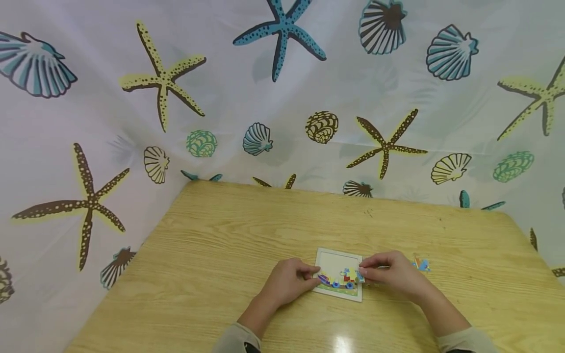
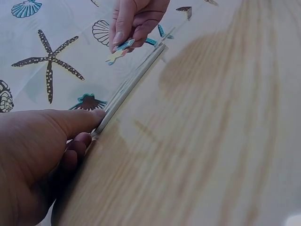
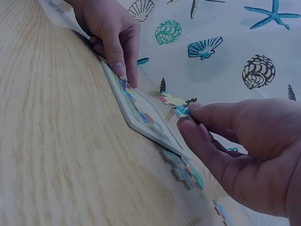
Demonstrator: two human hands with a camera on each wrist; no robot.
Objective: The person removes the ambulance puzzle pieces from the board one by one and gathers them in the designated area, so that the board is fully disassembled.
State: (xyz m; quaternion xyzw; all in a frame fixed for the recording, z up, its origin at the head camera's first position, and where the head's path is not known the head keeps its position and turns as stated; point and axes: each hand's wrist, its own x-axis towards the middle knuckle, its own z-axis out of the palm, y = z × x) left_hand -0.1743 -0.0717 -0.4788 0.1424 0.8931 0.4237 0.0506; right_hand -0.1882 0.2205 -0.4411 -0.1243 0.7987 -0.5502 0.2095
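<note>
A small jigsaw tray with a pale raised border lies on the table. Its lower part is filled with colourful pieces forming a vehicle-like picture; the upper part shows bare backing. My left hand grips the tray's left edge between thumb and fingers. Over the tray's right side, my right hand pinches a jigsaw piece between thumb and index finger. In the right wrist view this piece, yellow, blue and red, is held up above the tray. The left wrist view shows the tray edge-on, its picture barely visible.
Loose jigsaw pieces lie on the wooden table to the right of the tray, partly behind the right hand. A white curtain printed with starfish and shells hangs along the table's back and left edges.
</note>
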